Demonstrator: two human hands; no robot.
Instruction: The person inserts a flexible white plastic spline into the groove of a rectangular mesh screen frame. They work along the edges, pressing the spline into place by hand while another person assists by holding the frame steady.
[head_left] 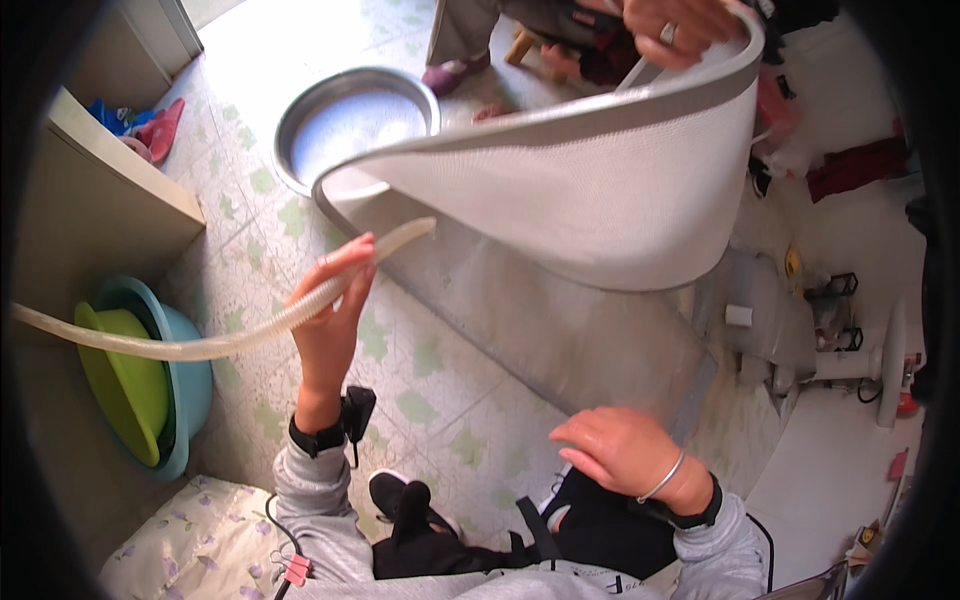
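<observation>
My left hand point(332, 320) is wrapped round a pale, translucent ribbed hose point(220, 346), whose open end points up and to the right over the floor. A wide whitish mesh sheet with grey edging point(600, 200) curves up in front of me, and its flat greyish lower part point(560, 340) spreads over the floor. The upper far corner is gripped by another person's ringed hand point(680, 30). Low on the right, my right hand point(625, 452) hovers near the sheet's near edge, above my leg. Its fingers are stretched out and hold nothing visible.
A metal basin point(284, 140) with whitish liquid stands beyond the sheet. Nested blue point(195, 380) and green point(125, 385) tubs lean at the left near a cabinet point(120, 160). A grey plastic-like object point(765, 310) and a white pedestal fixture point(850, 365) are on the right.
</observation>
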